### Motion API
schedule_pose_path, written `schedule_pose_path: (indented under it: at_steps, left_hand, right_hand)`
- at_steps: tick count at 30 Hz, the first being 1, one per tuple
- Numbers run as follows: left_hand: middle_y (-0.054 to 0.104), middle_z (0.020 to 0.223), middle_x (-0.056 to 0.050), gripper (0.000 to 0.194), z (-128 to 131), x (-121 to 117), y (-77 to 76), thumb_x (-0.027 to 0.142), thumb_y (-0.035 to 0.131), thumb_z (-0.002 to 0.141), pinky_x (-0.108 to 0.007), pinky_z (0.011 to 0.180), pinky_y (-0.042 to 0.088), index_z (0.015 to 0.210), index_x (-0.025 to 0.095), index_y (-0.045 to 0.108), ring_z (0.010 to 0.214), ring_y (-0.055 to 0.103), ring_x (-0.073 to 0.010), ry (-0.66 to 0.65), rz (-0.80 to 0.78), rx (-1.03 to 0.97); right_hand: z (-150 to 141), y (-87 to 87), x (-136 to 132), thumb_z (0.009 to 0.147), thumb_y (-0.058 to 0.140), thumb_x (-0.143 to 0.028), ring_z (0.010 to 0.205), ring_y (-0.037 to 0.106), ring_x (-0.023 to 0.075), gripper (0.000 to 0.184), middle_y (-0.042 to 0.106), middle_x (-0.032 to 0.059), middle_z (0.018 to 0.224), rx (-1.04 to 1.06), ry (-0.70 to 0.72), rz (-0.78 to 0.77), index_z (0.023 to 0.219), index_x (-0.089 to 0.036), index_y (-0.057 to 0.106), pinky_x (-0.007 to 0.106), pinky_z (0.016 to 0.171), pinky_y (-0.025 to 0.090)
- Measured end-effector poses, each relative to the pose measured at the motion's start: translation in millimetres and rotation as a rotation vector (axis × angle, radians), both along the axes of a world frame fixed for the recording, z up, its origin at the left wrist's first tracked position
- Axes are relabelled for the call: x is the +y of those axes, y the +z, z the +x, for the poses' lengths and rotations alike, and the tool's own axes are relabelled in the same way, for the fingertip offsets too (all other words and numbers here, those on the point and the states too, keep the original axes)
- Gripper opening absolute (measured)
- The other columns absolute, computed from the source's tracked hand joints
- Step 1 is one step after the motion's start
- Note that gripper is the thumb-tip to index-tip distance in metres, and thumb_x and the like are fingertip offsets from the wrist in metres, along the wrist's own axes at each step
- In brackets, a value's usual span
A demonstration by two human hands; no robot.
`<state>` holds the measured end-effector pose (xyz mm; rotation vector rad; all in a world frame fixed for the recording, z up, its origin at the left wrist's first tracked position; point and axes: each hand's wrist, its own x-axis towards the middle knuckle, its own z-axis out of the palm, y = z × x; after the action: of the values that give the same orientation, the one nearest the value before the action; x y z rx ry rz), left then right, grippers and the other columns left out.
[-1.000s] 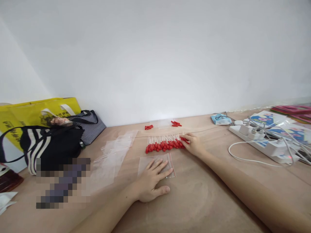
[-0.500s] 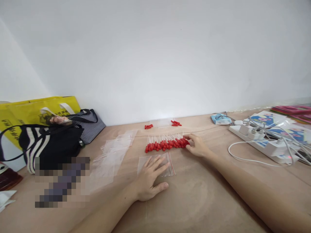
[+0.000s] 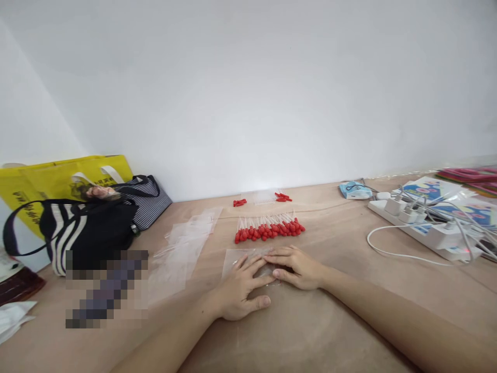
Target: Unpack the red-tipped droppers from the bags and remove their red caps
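At left of centre in the frame, loose clear bags [image 3: 182, 248] fanned over the worktop [image 3: 330, 321]. Now, lower centre, a clear zip bag [image 3: 232, 258] under the left hand [image 3: 244, 290], spread flat, palm down. Above, red-tipped sticks [image 3: 267, 230] in a row. Then the right hand [image 3: 298, 268], fingers bent at the bag's right edge (pinching or just resting, cannot tell). Looks light, floppy, probably slippery; best gripped along that edge.

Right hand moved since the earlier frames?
Yes. Against the power strip, the right hand has shifted left and nearer the wearer, from the red-tipped sticks to the clear bag.
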<state>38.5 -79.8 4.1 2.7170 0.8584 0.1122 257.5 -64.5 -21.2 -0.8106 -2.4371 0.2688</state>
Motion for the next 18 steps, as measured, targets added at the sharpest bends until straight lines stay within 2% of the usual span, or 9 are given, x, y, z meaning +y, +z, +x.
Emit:
schedule_pose_path:
  at_steps: [2, 5, 7, 9, 12, 13, 15, 17, 18]
  left_hand:
    - [0.033, 0.135, -0.006, 0.046, 0.1, 0.1, -2.5, 0.05, 0.044, 0.08, -0.048, 0.102, 0.021, 0.121, 0.03, 0.045, 0.124, 0.029, -0.0269, 0.095, 0.041, -0.085]
    - [0.047, 0.118, -0.009, 0.037, -5.3, 7.4, -8.3, 0.044, 0.042, 0.081, -0.041, 0.095, 0.034, 0.11, 0.021, 0.05, 0.11, 0.045, -0.023, 0.425, 0.125, -0.268]
    - [0.05, 0.112, -0.009, 0.036, -13.2, 16.7, -12.4, 0.04, 0.047, 0.078, -0.041, 0.092, 0.036, 0.106, 0.019, 0.049, 0.106, 0.047, -0.0231, 0.615, 0.139, -0.338]
    - [0.051, 0.112, -0.009, 0.045, -22.5, 26.1, -14.7, 0.037, 0.056, 0.071, -0.04, 0.088, 0.039, 0.11, 0.018, 0.046, 0.101, 0.049, -0.023, 0.678, 0.071, -0.364]
    - [0.058, 0.1, -0.006, 0.058, -32.7, 34.5, -11.6, 0.034, 0.063, 0.063, -0.034, 0.076, 0.045, 0.116, 0.018, 0.043, 0.082, 0.056, -0.0185, 0.655, -0.132, -0.362]
    - [0.06, 0.091, -0.004, 0.054, -34.8, 35.8, -8.5, 0.034, 0.063, 0.063, -0.032, 0.071, 0.045, 0.112, 0.018, 0.047, 0.075, 0.057, -0.0171, 0.633, -0.194, -0.348]
    - [0.061, 0.075, 0.0, 0.034, -39.0, 38.0, 0.1, 0.036, 0.06, 0.064, -0.028, 0.065, 0.045, 0.092, 0.017, 0.057, 0.067, 0.057, -0.0162, 0.624, -0.251, -0.35]
    - [0.059, 0.064, 0.001, 0.023, -47.1, 41.8, 10.0, 0.037, 0.055, 0.066, -0.026, 0.058, 0.045, 0.075, 0.016, 0.059, 0.06, 0.056, -0.0155, 0.743, -0.2, -0.454]
    - [0.057, 0.062, 0.001, 0.023, -53.8, 44.7, 14.4, 0.036, 0.053, 0.067, -0.025, 0.055, 0.044, 0.076, 0.016, 0.057, 0.056, 0.054, -0.0146, 0.864, -0.142, -0.552]
  right_hand:
    - [0.7, -0.7, -1.9, 0.086, 0.039, -0.039, 0.111, 0.046, 0.0206, 0.042, 0.052, 0.0089, 0.12, -0.063, -0.002, -0.048, 0.123, -0.021, 0.045, 0.039, 0.093, 0.035]
    - [4.5, -1.3, -2.6, 0.087, 0.037, -0.039, 0.111, 0.046, 0.0207, 0.041, 0.051, 0.009, 0.121, -0.067, -0.026, -0.069, 0.122, -0.021, 0.047, 0.038, 0.093, 0.036]
    - [5.7, -1.3, -2.8, 0.087, 0.037, -0.038, 0.11, 0.046, 0.0206, 0.04, 0.051, 0.0096, 0.121, -0.056, -0.038, -0.064, 0.121, -0.02, 0.048, 0.037, 0.091, 0.038]
    - [5.4, -1.3, -2.5, 0.086, 0.038, -0.038, 0.108, 0.048, 0.0206, 0.039, 0.05, 0.0103, 0.12, -0.043, -0.048, -0.051, 0.119, -0.02, 0.049, 0.037, 0.089, 0.039]
    - [4.6, -1.8, -1.5, 0.086, 0.04, -0.036, 0.105, 0.049, 0.02, 0.036, 0.05, 0.0102, 0.119, -0.013, -0.048, -0.042, 0.116, -0.021, 0.052, 0.035, 0.088, 0.041]
    - [4.6, -2.0, -1.1, 0.086, 0.04, -0.035, 0.105, 0.048, 0.0197, 0.035, 0.05, 0.0101, 0.119, -0.004, -0.047, -0.042, 0.115, -0.021, 0.053, 0.035, 0.088, 0.041]
    - [4.9, -2.7, -0.7, 0.086, 0.04, -0.035, 0.106, 0.047, 0.0195, 0.034, 0.048, 0.0102, 0.119, 0.01, -0.05, -0.042, 0.114, -0.021, 0.053, 0.035, 0.089, 0.04]
    - [5.4, -3.3, -0.8, 0.085, 0.041, -0.034, 0.106, 0.047, 0.0197, 0.034, 0.048, 0.0106, 0.119, 0.013, -0.058, -0.046, 0.114, -0.02, 0.054, 0.035, 0.09, 0.04]
    - [5.5, -3.4, -0.9, 0.085, 0.041, -0.035, 0.107, 0.047, 0.0199, 0.034, 0.048, 0.0109, 0.118, 0.01, -0.062, -0.05, 0.113, -0.02, 0.054, 0.035, 0.09, 0.04]
